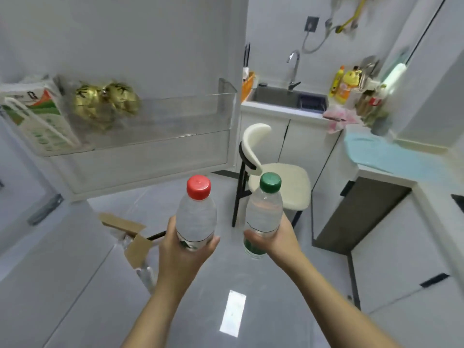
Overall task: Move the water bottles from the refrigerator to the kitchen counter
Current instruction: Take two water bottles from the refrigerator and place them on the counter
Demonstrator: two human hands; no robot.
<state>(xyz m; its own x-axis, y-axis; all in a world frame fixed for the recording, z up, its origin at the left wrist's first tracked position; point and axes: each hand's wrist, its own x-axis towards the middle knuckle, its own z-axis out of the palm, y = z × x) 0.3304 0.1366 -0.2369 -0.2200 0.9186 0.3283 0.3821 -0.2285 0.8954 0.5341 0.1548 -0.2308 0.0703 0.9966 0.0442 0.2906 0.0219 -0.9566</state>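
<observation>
Gripping red-capped bottle [197, 214] in left hand [185, 249], green-capped bottle [263, 209] in right hand [276, 237], liable to clip chair [283, 182] at one o'clock.

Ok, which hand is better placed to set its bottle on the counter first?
Probably right: the right hand grips the green-capped bottle nearest the counter; the left hand, with the red-capped bottle, is farther off.
</observation>
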